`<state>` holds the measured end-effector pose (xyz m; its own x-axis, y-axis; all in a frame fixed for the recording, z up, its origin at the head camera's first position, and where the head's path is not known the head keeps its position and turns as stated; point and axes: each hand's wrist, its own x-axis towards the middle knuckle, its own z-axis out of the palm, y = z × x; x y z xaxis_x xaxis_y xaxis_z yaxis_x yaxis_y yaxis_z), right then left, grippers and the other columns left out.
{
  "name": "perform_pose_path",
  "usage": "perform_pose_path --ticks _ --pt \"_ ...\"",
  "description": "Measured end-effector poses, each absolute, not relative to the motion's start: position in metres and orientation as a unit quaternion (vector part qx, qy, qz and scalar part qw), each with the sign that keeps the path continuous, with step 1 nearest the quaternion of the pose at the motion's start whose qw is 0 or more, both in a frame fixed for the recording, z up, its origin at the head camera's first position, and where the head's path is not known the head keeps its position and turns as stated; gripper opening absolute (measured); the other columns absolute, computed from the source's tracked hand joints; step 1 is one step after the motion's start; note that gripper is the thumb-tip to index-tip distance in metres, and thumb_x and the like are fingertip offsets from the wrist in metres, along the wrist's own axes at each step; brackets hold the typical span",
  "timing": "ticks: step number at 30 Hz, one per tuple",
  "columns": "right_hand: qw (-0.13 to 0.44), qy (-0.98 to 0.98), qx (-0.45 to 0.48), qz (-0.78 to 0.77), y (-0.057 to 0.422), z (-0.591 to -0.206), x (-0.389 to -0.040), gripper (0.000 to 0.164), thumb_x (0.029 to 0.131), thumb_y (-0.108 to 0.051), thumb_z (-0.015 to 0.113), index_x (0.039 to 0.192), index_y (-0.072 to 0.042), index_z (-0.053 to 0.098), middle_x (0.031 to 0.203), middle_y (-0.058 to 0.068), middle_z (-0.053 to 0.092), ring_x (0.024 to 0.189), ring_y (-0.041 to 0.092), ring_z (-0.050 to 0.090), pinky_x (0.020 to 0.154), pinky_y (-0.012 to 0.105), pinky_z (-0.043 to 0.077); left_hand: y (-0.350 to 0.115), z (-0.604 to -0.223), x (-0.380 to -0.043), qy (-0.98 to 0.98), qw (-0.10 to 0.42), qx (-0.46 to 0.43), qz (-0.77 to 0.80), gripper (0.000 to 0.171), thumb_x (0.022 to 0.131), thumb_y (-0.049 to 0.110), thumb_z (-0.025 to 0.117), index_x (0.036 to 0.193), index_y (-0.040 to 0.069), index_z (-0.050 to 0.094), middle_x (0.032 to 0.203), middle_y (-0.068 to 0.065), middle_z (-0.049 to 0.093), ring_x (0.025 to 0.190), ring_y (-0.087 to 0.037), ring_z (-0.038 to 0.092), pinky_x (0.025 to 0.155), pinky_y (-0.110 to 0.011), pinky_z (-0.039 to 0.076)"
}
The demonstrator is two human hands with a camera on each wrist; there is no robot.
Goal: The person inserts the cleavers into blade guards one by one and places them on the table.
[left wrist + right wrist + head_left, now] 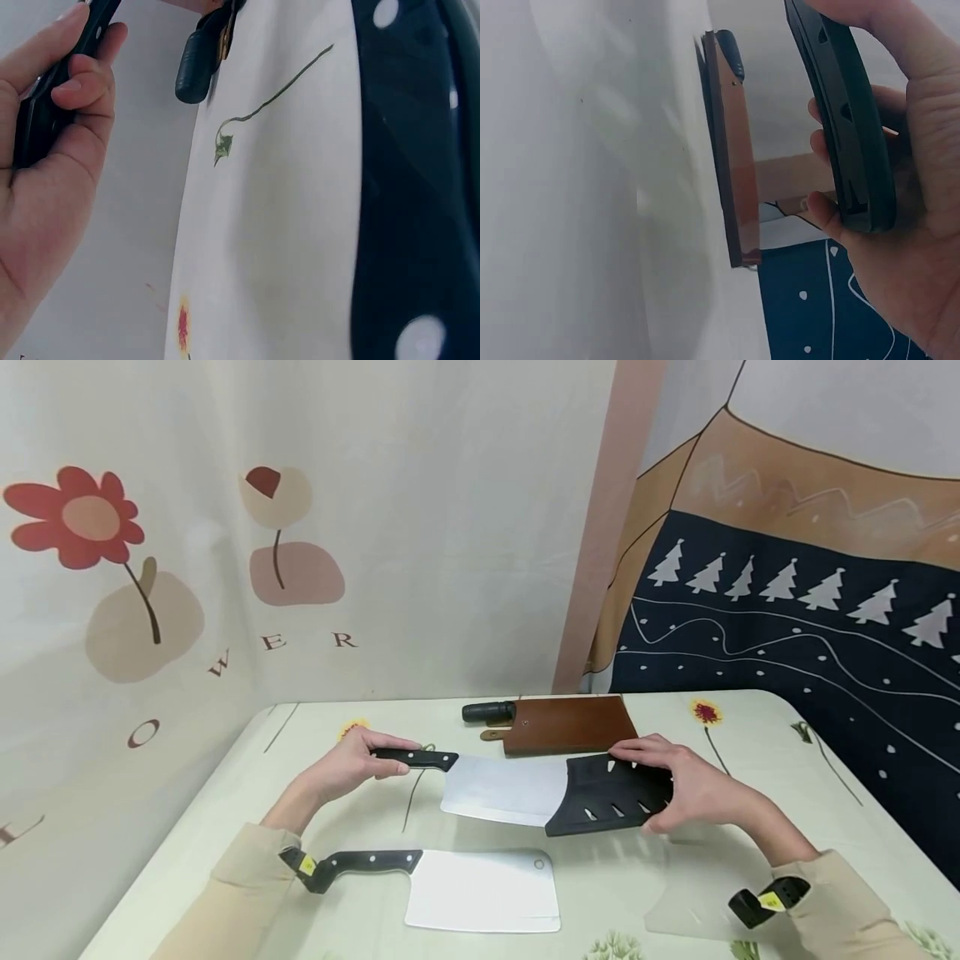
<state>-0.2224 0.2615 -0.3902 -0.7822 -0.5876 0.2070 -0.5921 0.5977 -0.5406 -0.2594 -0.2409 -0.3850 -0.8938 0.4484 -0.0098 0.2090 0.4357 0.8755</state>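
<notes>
Above the table, my left hand (352, 766) grips the black riveted handle (420, 757) of a cleaver (498, 787), fingers and thumb curled round it in the left wrist view. The cleaver's broad steel blade points right, tilted slightly down. Over its far end sits a black slotted blade guard (611, 795), which hides that part of the blade. My right hand (693, 783) holds the guard's outer end between thumb and fingers. In the right wrist view the guard (847, 120) is seen edge-on, with fingertips behind it. A second cleaver (483, 891) lies flat nearer me.
At the back of the table lies a brown sheath (573, 727) with a black handle (487, 712) sticking out to its left. A clear plastic sheet (686, 893) lies under my right forearm. Printed curtains (450, 527) hang behind the table and along its sides.
</notes>
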Motion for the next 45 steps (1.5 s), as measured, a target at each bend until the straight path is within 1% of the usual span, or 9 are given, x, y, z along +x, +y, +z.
perform_pose_path --ticks 3,10,12,18,23,32,35,40,45 --pt "0.008 -0.894 0.329 0.304 0.262 -0.392 -0.224 0.089 0.06 -0.029 0.095 0.141 -0.013 0.063 0.142 0.002 0.058 0.128 0.022 0.05 0.1 0.042 0.046 -0.239 -0.387 -0.259 0.84 0.114 0.19 0.495 0.038 0.087 0.008 0.081 0.124 -0.001 0.073 0.103 -0.01 0.075 0.083 -0.016 0.053 0.07 -0.026 0.04" --pt "0.018 -0.91 0.288 0.3 0.257 -0.395 -0.229 0.088 0.065 -0.027 0.093 0.143 -0.003 0.059 0.145 0.018 0.056 0.13 0.038 0.048 0.099 0.061 0.045 -0.229 -0.392 -0.256 0.846 0.09 0.161 0.5 0.039 0.088 0.015 0.082 0.125 0.005 0.074 0.108 -0.009 0.07 0.078 -0.019 0.048 0.066 -0.029 0.038" --pt "0.024 -0.912 0.282 0.298 0.257 -0.398 -0.23 0.089 0.063 -0.027 0.093 0.142 -0.003 0.06 0.145 0.019 0.056 0.13 0.039 0.048 0.099 0.061 0.045 -0.227 -0.393 -0.256 0.848 0.086 0.156 0.499 0.039 0.088 0.015 0.081 0.125 0.006 0.074 0.107 -0.009 0.069 0.075 -0.019 0.045 0.064 -0.029 0.036" --pt "0.018 -0.913 0.281 0.294 0.255 -0.404 -0.229 0.09 0.064 -0.029 0.094 0.143 -0.003 0.059 0.147 0.021 0.054 0.131 0.042 0.046 0.099 0.064 0.043 -0.227 -0.394 -0.259 0.843 0.092 0.178 0.5 0.037 0.088 0.009 0.08 0.123 0.002 0.074 0.11 -0.011 0.073 0.088 -0.02 0.055 0.073 -0.029 0.042" --pt "0.009 -0.907 0.296 0.298 0.254 -0.401 -0.227 0.09 0.063 -0.026 0.093 0.143 -0.003 0.059 0.146 0.02 0.055 0.133 0.043 0.044 0.101 0.066 0.041 -0.231 -0.395 -0.26 0.839 0.11 0.2 0.495 0.037 0.087 0.007 0.08 0.123 0.002 0.074 0.112 -0.011 0.074 0.092 -0.021 0.056 0.075 -0.03 0.041" --pt "0.004 -0.901 0.316 0.297 0.253 -0.399 -0.227 0.09 0.062 -0.028 0.094 0.142 -0.003 0.061 0.144 0.016 0.058 0.134 0.044 0.045 0.103 0.063 0.041 -0.235 -0.397 -0.262 0.825 0.136 0.228 0.499 0.034 0.089 0.001 0.076 0.123 -0.001 0.073 0.124 -0.016 0.07 0.1 -0.013 0.063 0.08 -0.028 0.048" --pt "0.006 -0.898 0.324 0.299 0.254 -0.4 -0.227 0.089 0.062 -0.029 0.095 0.141 -0.005 0.062 0.143 0.013 0.06 0.134 0.042 0.046 0.103 0.055 0.043 -0.238 -0.398 -0.263 0.824 0.144 0.241 0.492 0.035 0.088 0.001 0.076 0.123 -0.002 0.073 0.122 -0.017 0.071 0.095 -0.011 0.062 0.077 -0.026 0.048" --pt "0.017 -0.89 0.34 0.304 0.253 -0.402 -0.227 0.087 0.061 -0.029 0.095 0.139 -0.007 0.064 0.14 0.008 0.062 0.128 0.029 0.049 0.1 0.038 0.046 -0.243 -0.397 -0.266 0.819 0.161 0.257 0.488 0.037 0.089 0.003 0.076 0.125 -0.003 0.071 0.119 -0.015 0.072 0.09 -0.011 0.059 0.077 -0.026 0.048" --pt "0.011 -0.89 0.337 0.308 0.25 -0.401 -0.226 0.086 0.061 -0.029 0.094 0.139 -0.007 0.064 0.141 0.009 0.062 0.13 0.034 0.048 0.1 0.047 0.046 -0.245 -0.392 -0.266 0.81 0.175 0.261 0.495 0.038 0.089 -0.001 0.075 0.126 -0.005 0.07 0.121 -0.019 0.071 0.097 -0.008 0.062 0.084 -0.024 0.05"
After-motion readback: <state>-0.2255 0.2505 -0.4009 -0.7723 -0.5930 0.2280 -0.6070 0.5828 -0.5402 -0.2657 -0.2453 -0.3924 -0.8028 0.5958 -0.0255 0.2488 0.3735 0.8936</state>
